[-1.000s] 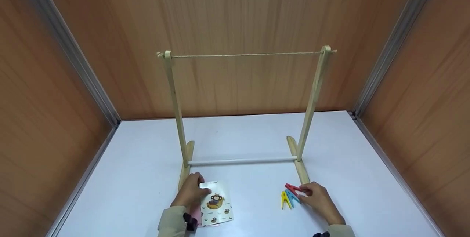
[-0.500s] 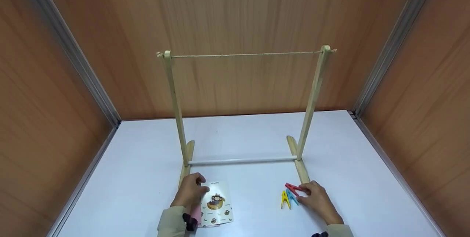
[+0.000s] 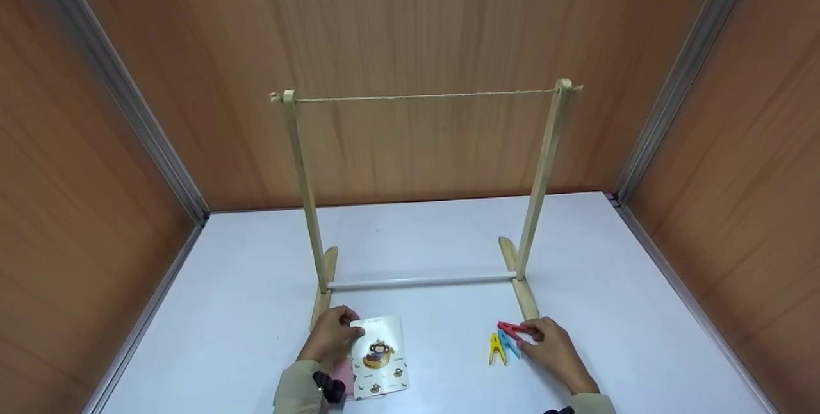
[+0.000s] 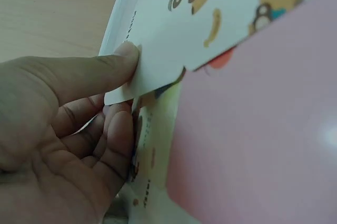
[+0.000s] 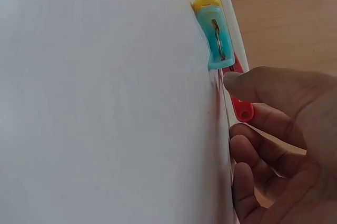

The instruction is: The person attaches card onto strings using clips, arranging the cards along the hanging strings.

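Note:
My left hand [image 3: 330, 337] holds a white card [image 3: 379, 366] with a cartoon monkey by its far left corner. In the left wrist view, the thumb lies on the card's face and the curled fingers sit beneath it. A pink card [image 4: 253, 129] lies under the white one, and a yellowish card [image 4: 164, 129] shows below. On the right, the thumb and index finger of my right hand [image 3: 556, 350] pinch a red clothespin [image 5: 244, 111]. Touching or close beside it are a blue clothespin [image 5: 217, 40] and a yellow clothespin [image 3: 496, 350], both on the table.
A wooden stand [image 3: 541, 177] rises behind the hands, with a string [image 3: 416, 97] tied between its two post tops. A white rod [image 3: 419, 282] joins its feet low down. Wood-grain panels [image 3: 416, 16] enclose the white table [image 3: 416, 234] at the back and both sides.
The white card has shifted slightly toward the near right under my left hand. My right hand stays at the red clothespin. The head view has drifted a little.

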Motion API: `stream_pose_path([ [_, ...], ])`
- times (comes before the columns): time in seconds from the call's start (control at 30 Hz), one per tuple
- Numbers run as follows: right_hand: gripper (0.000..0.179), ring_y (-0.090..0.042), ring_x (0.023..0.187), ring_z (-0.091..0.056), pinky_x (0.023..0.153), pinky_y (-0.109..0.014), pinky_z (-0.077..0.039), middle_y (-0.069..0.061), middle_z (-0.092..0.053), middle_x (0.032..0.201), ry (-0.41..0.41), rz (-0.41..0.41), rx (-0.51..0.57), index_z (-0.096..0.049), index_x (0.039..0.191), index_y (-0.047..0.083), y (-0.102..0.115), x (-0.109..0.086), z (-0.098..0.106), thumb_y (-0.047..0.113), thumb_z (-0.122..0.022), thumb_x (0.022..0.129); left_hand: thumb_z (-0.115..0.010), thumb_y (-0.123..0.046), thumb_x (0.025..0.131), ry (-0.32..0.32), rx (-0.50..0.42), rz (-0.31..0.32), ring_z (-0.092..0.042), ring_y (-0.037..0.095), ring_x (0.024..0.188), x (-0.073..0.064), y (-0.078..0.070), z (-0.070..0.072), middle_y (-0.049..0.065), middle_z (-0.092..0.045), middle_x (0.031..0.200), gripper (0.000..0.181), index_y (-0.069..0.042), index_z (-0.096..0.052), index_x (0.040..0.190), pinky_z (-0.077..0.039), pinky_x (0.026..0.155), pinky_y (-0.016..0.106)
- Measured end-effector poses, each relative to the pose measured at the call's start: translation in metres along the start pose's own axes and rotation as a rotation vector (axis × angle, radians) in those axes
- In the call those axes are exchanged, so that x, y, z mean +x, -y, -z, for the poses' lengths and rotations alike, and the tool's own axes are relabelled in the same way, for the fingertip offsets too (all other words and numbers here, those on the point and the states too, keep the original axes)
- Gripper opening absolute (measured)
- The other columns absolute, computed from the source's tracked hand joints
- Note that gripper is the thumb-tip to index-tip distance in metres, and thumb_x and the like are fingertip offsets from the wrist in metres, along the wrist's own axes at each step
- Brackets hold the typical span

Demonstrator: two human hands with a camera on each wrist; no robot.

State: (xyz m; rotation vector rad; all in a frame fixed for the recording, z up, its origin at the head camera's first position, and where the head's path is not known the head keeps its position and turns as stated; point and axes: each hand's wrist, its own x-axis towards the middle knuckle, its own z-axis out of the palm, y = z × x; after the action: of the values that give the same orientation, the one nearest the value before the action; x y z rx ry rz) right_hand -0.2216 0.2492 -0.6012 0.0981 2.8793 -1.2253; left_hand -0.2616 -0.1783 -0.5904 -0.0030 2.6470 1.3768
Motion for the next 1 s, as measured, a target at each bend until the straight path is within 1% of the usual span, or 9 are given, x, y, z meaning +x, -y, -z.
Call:
stream_pose_path([
  [0.07, 0.03, -0.014, 0.084, -0.056, 0.073, -0.026, -0.048, -0.003, -0.061, 0.092, -0.011, 0.005, 0.01, -0.068, 0.106, 0.003, 0.0002, -0.0009, -0.0004, 0.008, -0.077, 0.078, -0.075, -0.008, 0.079, 0.007, -0.018, 0.001, -0.054, 0.018, 0.079, -0.0008, 0.0028, 0.0012, 0.008, -0.059, 0.086, 0.022, 0.0, -0.063, 0.096, -0.045, 0.069, 0.029],
  [0.2, 0.031, -0.014, 0.084, -0.057, 0.073, -0.026, -0.048, -0.003, -0.063, 0.093, -0.025, -0.002, 0.034, -0.067, 0.108, 0.002, 0.0008, -0.003, -0.0011, 0.008, -0.077, 0.078, -0.073, -0.008, 0.08, 0.026, -0.114, 0.02, -0.053, 0.017, 0.078, -0.0024, 0.0075, 0.0035, 0.008, -0.058, 0.086, 0.025, 0.003, -0.061, 0.099, -0.046, 0.066, 0.027],
  [0.3, 0.032, -0.015, 0.085, -0.059, 0.075, -0.028, -0.049, -0.004, -0.064, 0.095, -0.038, -0.003, 0.05, -0.067, 0.109, 0.001, 0.0009, -0.0042, -0.0015, 0.009, -0.077, 0.079, -0.071, -0.007, 0.081, 0.028, -0.157, 0.02, -0.051, 0.017, 0.078, -0.0025, 0.0098, 0.0038, 0.008, -0.057, 0.086, 0.025, 0.004, -0.06, 0.1, -0.045, 0.066, 0.027],
  [0.4, 0.032, -0.015, 0.085, -0.059, 0.076, -0.029, -0.049, -0.005, -0.066, 0.096, -0.048, -0.005, 0.063, -0.067, 0.11, 0.002, 0.0012, -0.0055, -0.002, 0.01, -0.076, 0.08, -0.069, -0.009, 0.082, 0.022, -0.157, 0.03, -0.051, 0.017, 0.08, -0.0023, 0.0105, 0.0034, 0.007, -0.056, 0.087, 0.023, 0.003, -0.06, 0.1, -0.044, 0.069, 0.027],
  [0.5, 0.033, -0.014, 0.085, -0.058, 0.076, -0.028, -0.049, -0.004, -0.066, 0.096, -0.05, -0.024, 0.069, -0.067, 0.112, 0.003, 0.0009, -0.006, -0.0031, 0.01, -0.075, 0.081, -0.066, -0.01, 0.083, 0.019, -0.149, 0.044, -0.052, 0.018, 0.082, -0.0024, 0.0109, 0.003, 0.007, -0.057, 0.089, 0.022, 0.002, -0.061, 0.101, -0.044, 0.071, 0.027],
  [0.7, 0.036, -0.014, 0.089, -0.058, 0.077, -0.027, -0.049, -0.004, -0.065, 0.1, -0.041, -0.067, 0.093, -0.065, 0.117, 0.003, -0.0003, -0.0068, -0.0044, 0.013, -0.072, 0.084, -0.063, -0.011, 0.085, 0.013, -0.159, 0.076, -0.053, 0.019, 0.083, -0.0027, 0.0103, 0.0022, 0.008, -0.058, 0.091, 0.022, 0.002, -0.06, 0.102, -0.045, 0.071, 0.027],
  [0.83, 0.038, -0.015, 0.089, -0.058, 0.076, -0.024, -0.048, -0.005, -0.066, 0.101, -0.051, -0.081, 0.131, -0.064, 0.119, 0.002, -0.001, -0.0075, -0.0041, 0.016, -0.072, 0.085, -0.063, -0.011, 0.085, 0.01, -0.17, 0.066, -0.053, 0.018, 0.084, -0.0019, 0.0111, 0.0006, 0.008, -0.057, 0.091, 0.021, 0.002, -0.06, 0.102, -0.045, 0.071, 0.027],
  [1.0, 0.043, -0.014, 0.088, -0.057, 0.075, -0.024, -0.047, -0.006, -0.066, 0.099, -0.038, -0.116, 0.17, -0.063, 0.12, -0.001, -0.003, -0.0053, -0.0046, 0.022, -0.073, 0.085, -0.064, -0.011, 0.087, 0.011, -0.204, 0.041, -0.053, 0.018, 0.084, -0.0016, 0.0104, 0.0003, 0.008, -0.058, 0.092, 0.024, 0.003, -0.06, 0.106, -0.047, 0.073, 0.027],
])
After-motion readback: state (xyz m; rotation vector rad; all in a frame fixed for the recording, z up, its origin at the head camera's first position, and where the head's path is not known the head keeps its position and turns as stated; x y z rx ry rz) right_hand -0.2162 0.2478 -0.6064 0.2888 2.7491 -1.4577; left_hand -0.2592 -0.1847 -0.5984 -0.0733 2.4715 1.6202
